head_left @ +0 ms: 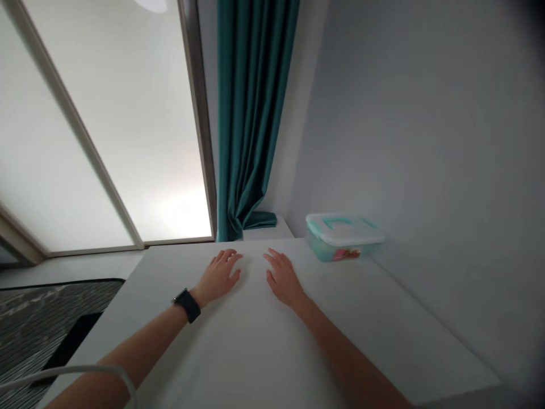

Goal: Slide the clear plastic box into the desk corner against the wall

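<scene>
the left hand point(219, 277) and right hand point(284, 279) are open, fingers loosely curled, apart over a plain white table point(230, 358); whether they touch it, i cannot tell. past the right hand, near the table's far edge by the grey wall point(409, 142), sits a see-through teal box point(320, 247) with a whitish lid point(355, 234), teal handle and reddish label point(347, 254). farther left, a green curtain point(255, 113) hangs beside pale, glowing panels point(123, 113).

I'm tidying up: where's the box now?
In the head view, the box sits on the table, right of the right hand, by the wall.
</scene>
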Demonstrator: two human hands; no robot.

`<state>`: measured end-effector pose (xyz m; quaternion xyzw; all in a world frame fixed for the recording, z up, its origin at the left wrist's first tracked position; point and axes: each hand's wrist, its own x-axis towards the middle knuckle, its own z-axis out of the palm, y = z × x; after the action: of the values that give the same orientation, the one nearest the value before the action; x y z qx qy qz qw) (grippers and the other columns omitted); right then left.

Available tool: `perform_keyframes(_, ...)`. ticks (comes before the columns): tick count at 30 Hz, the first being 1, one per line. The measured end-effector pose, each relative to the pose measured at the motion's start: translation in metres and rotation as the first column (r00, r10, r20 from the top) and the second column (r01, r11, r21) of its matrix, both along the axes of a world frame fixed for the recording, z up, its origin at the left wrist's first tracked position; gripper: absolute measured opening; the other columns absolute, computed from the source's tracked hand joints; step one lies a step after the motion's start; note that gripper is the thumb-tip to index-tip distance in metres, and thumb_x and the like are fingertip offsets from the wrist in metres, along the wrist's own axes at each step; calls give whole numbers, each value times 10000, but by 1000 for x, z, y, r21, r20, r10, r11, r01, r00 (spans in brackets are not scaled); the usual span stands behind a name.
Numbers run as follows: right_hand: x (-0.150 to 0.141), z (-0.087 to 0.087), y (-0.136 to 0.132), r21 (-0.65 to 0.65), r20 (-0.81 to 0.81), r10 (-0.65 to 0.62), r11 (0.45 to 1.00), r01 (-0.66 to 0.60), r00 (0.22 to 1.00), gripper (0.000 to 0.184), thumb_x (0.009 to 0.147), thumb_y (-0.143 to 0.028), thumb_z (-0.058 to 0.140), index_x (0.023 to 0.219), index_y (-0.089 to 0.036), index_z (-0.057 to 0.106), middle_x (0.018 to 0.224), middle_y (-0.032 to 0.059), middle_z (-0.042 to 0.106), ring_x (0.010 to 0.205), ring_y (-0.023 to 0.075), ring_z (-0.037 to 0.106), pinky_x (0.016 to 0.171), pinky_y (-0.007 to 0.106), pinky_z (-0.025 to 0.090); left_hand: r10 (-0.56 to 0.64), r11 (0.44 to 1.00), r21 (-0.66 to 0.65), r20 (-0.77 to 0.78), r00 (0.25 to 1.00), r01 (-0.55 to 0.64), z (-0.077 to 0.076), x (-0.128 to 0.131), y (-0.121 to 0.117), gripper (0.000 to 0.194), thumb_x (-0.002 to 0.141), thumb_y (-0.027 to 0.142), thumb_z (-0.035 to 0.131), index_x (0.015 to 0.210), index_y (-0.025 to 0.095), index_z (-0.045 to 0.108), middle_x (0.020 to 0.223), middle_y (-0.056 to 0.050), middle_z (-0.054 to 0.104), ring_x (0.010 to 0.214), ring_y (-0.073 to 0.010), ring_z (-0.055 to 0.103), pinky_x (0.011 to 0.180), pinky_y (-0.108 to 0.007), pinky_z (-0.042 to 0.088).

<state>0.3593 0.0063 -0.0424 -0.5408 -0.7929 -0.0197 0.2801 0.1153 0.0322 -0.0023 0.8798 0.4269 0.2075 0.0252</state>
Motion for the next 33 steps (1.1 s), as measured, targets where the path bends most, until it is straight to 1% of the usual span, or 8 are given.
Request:
perform_keyframes(4,-37,-5,-9,-314,68,114,945,-87,991,480,933,-225,444,1401,-196,551,1545,128,466,1430,241,403,1194,461,288,75,996,-53,-62,995,-79,-14,-34,-30,375,962,342,489,1308,224,574,1342,-132,590,1237,-312,543,1028,-503,448)
perform_keyframes(8,-63,-1,-23,-406,111,150,909,-93,982,481,947,-304,454,1413,-224,547,1557,132,455,1465,282,349,1207,556,182,160,980,-108,-74,984,-167,-23,-57,-48,355,973,358,464,1275,221,591,1325,-128,612,1237,-303,546,1034,-484,440)
perform_keyframes(13,-83,5,-44,-565,184,142,825,-13,973,731,945,-556,417,1574,-200,312,1682,150,188,1558,310,103,1198,637,5,201,971,-118,-58,978,-207,-36,-66,-65,377,946,330,504,1294,212,590,1394,-117,585,1310,-299,503,1102,-478,387)
perform_keyframes(17,-97,1,-56,-573,254,72,815,90,964,807,947,-637,313,1617,-213,165,1701,128,44,1566,320,-38,1137,729,-77,225,970,-87,-13,974,-225,-44,-67,-75,375,957,325,492,1298,207,594,1433,-115,563,1361,-291,465,1140,-465,351)
perform_keyframes(20,-104,-3,-60,-560,283,26,816,142,959,809,945,-656,288,1620,-236,138,1700,127,35,1562,336,-70,1093,784,-79,215,973,-83,11,976,-214,-44,-67,-76,371,948,314,508,1292,210,602,1422,-112,574,1360,-287,468,1142,-461,347)
perform_keyframes(23,-106,-5,-61,-534,283,21,834,140,959,793,949,-665,282,1618,-261,147,1698,142,61,1560,355,-45,1068,806,-84,224,971,-89,33,974,-220,-42,-67,-74,349,939,299,518,1264,222,618,1392,-103,596,1336,-280,491,1134,-458,353)
perform_keyframes(28,-103,-4,-63,-454,287,26,884,112,958,759,962,-651,288,1607,-258,217,1685,184,126,1557,372,42,1093,773,-84,228,971,-92,59,972,-222,-43,-67,-72,328,933,284,521,1241,241,627,1367,-95,608,1314,-268,506,1117,-449,364)
perform_keyframes(33,-103,-4,-65,-408,291,35,908,91,956,736,973,-615,311,1598,-228,263,1674,204,169,1552,373,94,1156,692,-44,209,975,-92,60,976,-203,-43,-66,-72,310,933,270,514,1220,233,625,1319,-94,622,1255,-266,525,1088,-450,385)
